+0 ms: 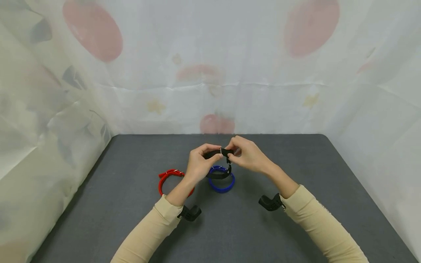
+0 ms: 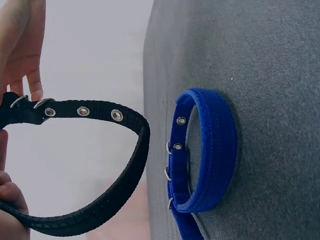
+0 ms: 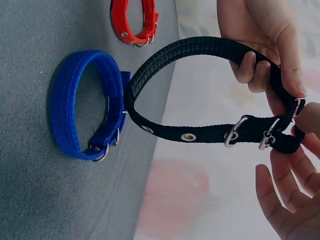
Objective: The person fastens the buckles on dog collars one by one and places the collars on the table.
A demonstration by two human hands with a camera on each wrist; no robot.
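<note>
Fingers [image 3: 247,65] of left hand [image 1: 198,165] curled round strap of black collar [image 3: 200,90]; right hand [image 1: 249,155] pinching buckle end between thumb and fingertips. Held as closed loop, lifted clear of grey table [image 1: 296,226] above its middle, likely to keep buckle and eyelets free for both hands. Blue collar [image 1: 222,182] lying buckled directly below. Red collar [image 1: 169,177] just beside it, toward left edge, partly hidden by left wrist.

Fingers pinch a black collar [image 2: 107,197] looped just beside a blue collar [image 2: 212,150] on grey table [image 2: 270,75].
</note>
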